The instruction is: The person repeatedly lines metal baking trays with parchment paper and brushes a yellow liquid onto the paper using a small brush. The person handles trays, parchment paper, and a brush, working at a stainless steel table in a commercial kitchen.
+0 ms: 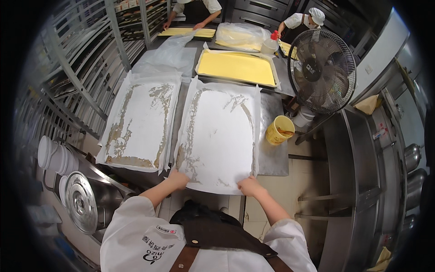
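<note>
My left hand (178,179) grips the near left corner of a paper-lined baking tray (217,136), its fingers closed on the lining's edge. At the near right corner my right hand (250,185) pinches the same white paper. Greasy translucent patches run along the paper's sides. Left of it lies a second paper-lined tray (141,125) with similar brownish patches. Beyond them, a tray of yellow sheet cake (238,67) rests on the steel table. Whether my fingers also hold the tray's rim beneath the paper cannot be told.
A yellow tub (279,130) stands right of the near tray, before a black fan (322,71). Clear plastic sheeting (170,59) lies at the back left. Two co-workers are across the table. A rack (76,64) and a lidded steel pot (81,203) stand left.
</note>
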A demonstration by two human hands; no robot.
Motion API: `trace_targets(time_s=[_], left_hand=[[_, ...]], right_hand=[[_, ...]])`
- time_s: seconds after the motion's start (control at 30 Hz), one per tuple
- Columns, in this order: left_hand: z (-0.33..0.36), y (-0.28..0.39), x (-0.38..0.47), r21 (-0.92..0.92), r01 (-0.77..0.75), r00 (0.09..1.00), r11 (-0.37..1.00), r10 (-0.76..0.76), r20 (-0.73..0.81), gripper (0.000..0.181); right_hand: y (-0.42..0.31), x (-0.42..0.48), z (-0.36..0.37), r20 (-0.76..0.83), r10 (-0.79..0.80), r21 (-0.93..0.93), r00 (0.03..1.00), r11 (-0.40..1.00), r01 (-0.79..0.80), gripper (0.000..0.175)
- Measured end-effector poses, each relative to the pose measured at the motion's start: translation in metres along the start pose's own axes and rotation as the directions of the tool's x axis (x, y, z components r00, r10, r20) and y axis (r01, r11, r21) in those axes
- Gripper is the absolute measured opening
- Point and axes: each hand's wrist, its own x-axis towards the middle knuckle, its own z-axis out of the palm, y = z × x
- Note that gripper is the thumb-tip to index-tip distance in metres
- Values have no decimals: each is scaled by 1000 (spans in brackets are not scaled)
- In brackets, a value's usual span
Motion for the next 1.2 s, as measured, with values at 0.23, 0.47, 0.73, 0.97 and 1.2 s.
trace_targets(time_s=[0.23, 0.47, 0.73, 0.97, 1.2], left_hand=[[4, 63, -60, -977, -148, 982, 154, -95, -164, 18], [47, 99, -25, -763, 137, 924, -632, -196, 327, 25], [50, 103, -2, -796, 18, 892, -605, -351, 287, 22], [37, 104, -5, -650, -9, 931, -760, -244, 272, 25], [52, 115, -13, -673, 164, 923, -721, -128, 362, 27]], right_hand=[[30, -59, 0, -488, 609, 641, 625, 736, -217, 14], [59, -42, 33, -212, 539, 511, 815, 772, -378, 31], [78, -35, 32, -117, 501, 732, 857, 627, -267, 24], [100, -30, -9, -74, 408, 762, 910, 612, -212, 17], [90, -22, 46, -237, 346, 469, 908, 859, -205, 33]])
